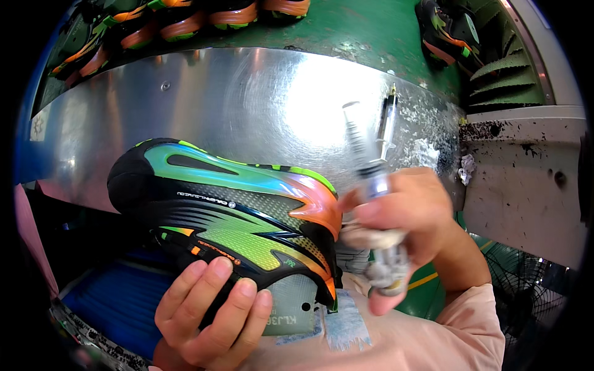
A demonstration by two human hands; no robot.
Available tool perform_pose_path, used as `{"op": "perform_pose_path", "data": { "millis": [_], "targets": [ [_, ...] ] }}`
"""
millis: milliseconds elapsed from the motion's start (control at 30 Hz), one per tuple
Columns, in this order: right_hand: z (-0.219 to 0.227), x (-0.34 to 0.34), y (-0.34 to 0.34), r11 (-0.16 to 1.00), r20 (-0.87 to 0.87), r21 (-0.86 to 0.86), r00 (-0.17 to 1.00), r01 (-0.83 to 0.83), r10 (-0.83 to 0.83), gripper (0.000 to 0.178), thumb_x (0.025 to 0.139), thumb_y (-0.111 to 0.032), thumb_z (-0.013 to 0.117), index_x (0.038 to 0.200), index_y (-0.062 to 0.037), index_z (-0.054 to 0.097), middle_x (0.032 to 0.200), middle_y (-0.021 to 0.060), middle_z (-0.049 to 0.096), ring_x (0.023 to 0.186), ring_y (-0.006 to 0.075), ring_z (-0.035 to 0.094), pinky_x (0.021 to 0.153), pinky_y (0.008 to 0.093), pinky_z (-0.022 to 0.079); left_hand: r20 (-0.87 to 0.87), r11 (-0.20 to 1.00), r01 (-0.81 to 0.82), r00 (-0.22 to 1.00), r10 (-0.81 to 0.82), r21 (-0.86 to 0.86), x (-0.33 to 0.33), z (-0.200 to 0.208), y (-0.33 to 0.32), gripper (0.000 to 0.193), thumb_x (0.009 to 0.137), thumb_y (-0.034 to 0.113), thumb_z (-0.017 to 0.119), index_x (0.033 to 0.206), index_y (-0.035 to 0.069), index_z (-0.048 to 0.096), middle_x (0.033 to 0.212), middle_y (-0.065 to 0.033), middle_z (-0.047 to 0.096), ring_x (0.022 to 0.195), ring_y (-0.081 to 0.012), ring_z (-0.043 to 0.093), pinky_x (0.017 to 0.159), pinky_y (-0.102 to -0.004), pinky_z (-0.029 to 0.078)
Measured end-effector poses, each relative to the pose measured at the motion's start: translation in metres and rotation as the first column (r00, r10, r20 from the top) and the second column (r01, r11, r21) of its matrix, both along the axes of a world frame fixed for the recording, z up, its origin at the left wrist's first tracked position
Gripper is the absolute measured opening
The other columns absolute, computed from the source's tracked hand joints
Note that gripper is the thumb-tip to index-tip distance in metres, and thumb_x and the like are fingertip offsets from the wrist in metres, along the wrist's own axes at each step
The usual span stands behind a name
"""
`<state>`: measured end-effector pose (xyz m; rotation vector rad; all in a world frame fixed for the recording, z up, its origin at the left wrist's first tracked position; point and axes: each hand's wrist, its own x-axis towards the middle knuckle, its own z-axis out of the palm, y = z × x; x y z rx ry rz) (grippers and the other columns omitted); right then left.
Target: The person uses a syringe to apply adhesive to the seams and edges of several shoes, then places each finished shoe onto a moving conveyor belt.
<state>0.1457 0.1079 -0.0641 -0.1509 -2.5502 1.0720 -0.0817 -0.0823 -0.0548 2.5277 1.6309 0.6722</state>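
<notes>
Shoe [247,210], judged stiff and lightly slippery, is best held near its collar [296,271], as gripped by the left hand [213,312], while a blurred slender tool [375,183] is gripped by the right hand [413,213].

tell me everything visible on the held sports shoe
The left hand holds the sports shoe side to camera, toe left, sole away. Its glossy sidewall runs from green to orange; the textured upper is black, lime and orange. A greyish last fills the opening. Contact with metal bench or right hand is unclear.
</notes>
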Motion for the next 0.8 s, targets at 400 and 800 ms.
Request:
{"op": "perform_pose_path", "data": {
  "millis": [400, 800],
  "targets": [
    [-0.030, 0.115, -0.041, 0.546, 0.241, -0.199, 0.580, 0.814, -0.778, 0.057, 0.081, -0.044, 0.064, 0.120, -0.0045, 0.053, 0.084, 0.0015, 0.058, 0.070, 0.0110, 0.053, 0.062, 0.0217, 0.042, -0.020, 0.999, -0.036, 0.999, 0.036, 0.004, 0.004, 0.027, 0.005, 0.018, 0.088, 0.015, 0.055, 0.092, 0.004, 0.069, 0.102, -0.0117, 0.064, 0.097, -0.0357, 0.065, 0.082, -0.0455, 0.055],
    [0.019, 0.032, -0.059, -0.024, 0.069, -0.997, 0.839, 0.067, -0.540, 0.088, 0.072, -0.085, 0.048, 0.110, -0.0052, 0.048, 0.068, 0.0091, 0.060, 0.048, 0.0100, 0.049, 0.044, 0.0221, 0.038, 0.037, 0.998, 0.049, 0.998, -0.051, 0.048, 0.001, 0.014, 0.030, 0.026, 0.093, 0.014, 0.049, 0.086, 0.001, 0.070, 0.097, -0.0140, 0.066, 0.093, -0.0360, 0.066, 0.079, -0.0439, 0.057]
  ]
}}
